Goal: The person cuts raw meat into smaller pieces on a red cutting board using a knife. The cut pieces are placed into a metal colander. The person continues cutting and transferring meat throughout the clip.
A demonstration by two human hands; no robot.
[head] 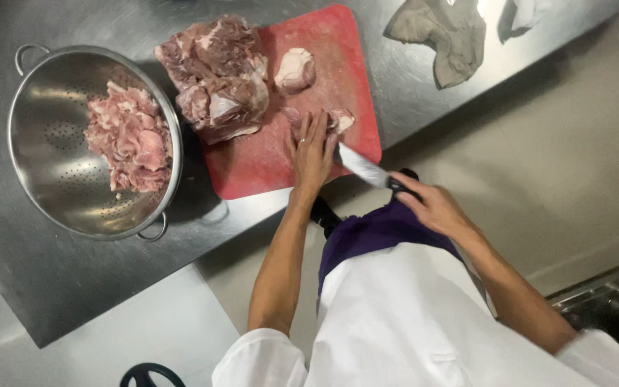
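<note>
My left hand (313,150) lies flat on a small piece of raw meat (339,120) on the red cutting board (266,161), fingers pressing it down. My right hand (428,204) grips the dark handle of a knife (363,168), whose blade runs under my left palm into the meat. A large slab of raw pork (216,75) rests across the board's far left corner. A smaller pale chunk (295,69) sits beside it on the board.
A steel colander (59,179) holding several cut meat slices (130,136) stands left of the board on the steel counter (59,279). A grey cloth (442,36) lies to the right. The counter edge runs close to my body.
</note>
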